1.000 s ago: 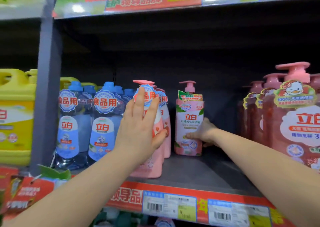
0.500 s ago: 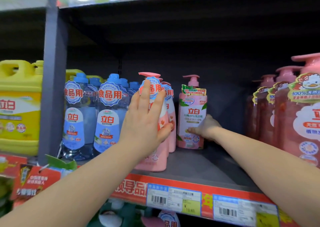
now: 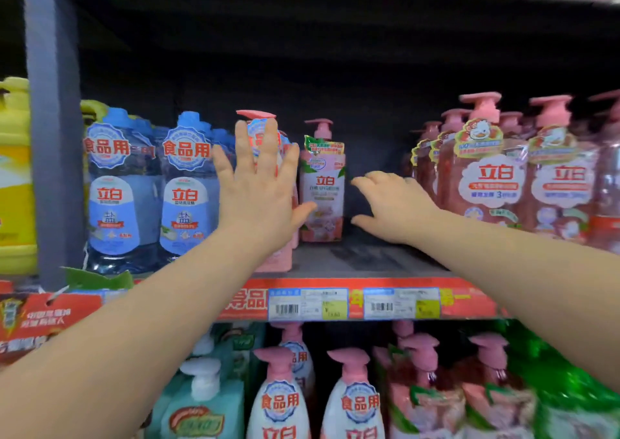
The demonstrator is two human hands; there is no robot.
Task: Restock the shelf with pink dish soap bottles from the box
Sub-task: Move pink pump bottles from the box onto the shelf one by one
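A pink pump bottle of dish soap (image 3: 322, 183) stands upright deep on the grey shelf (image 3: 362, 264), alone in its column. To its left a row of pink pump bottles (image 3: 280, 257) runs front to back. My left hand (image 3: 258, 190) lies flat with straight fingers against the front bottle of that row and hides most of it. My right hand (image 3: 392, 204) hovers just right of the lone bottle, fingers spread and loosely bent, apart from it and holding nothing. The box is not in view.
Blue salt dish soap bottles (image 3: 184, 190) stand left of the pink row, past them a grey upright post (image 3: 53, 130) and yellow jugs (image 3: 15, 183). Darker pink pump bottles (image 3: 493, 177) fill the right. Bare shelf lies between. More bottles (image 3: 352, 401) sit below.
My right hand has let go of the lone pink bottle and drawn back to the right. My left hand stays on the front bottle. The view has tilted down, showing the lower shelf.
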